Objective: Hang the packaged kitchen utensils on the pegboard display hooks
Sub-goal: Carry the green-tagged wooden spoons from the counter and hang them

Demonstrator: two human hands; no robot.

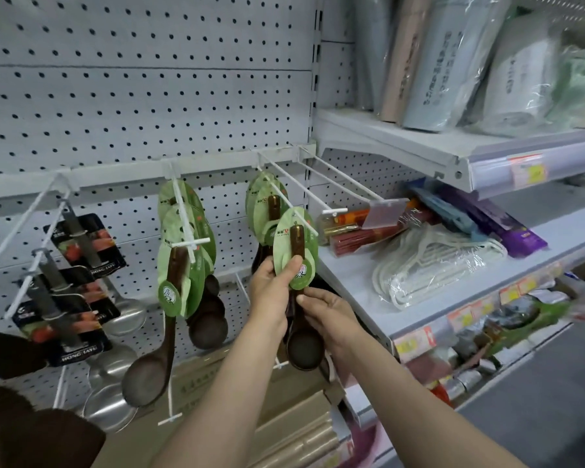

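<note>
On the far left of the pegboard (pixel 149 79), metal ladles (pixel 122 309) on black cards hang from a white hook. Next to them, a hook (pixel 186 228) carries several dark spoons with green cards (pixel 179 275), crowded close together.

In the middle, the left hand (pixel 271 288) pinches the green oval card (pixel 296 251) of one more wooden spoon (pixel 303 346), with the thumb on the front of the card. The right hand (pixel 328 315) grips the handle just below the card, fingers curled around it. The card's top sits at the front end of the middle hook (pixel 294 204), where more of the same spoons already hang behind; whether the hole is already over the wire I cannot tell.

I judge the spoon to be light and stiff, with a smooth handle (probably a little slippery). The card is thin and can bend or tear at its hole, so it is better to hold near the top of the card and carry the weight at the handle.

To the right, the shelf (pixel 453 298) holds white hangers (pixel 433 261) in clear plastic wrap, beside red sticks (pixel 358 238) and a purple box (pixel 507 228). The upper shelf (pixel 402 143) carries wrapped rolls (pixel 436 62) standing upright.
</note>
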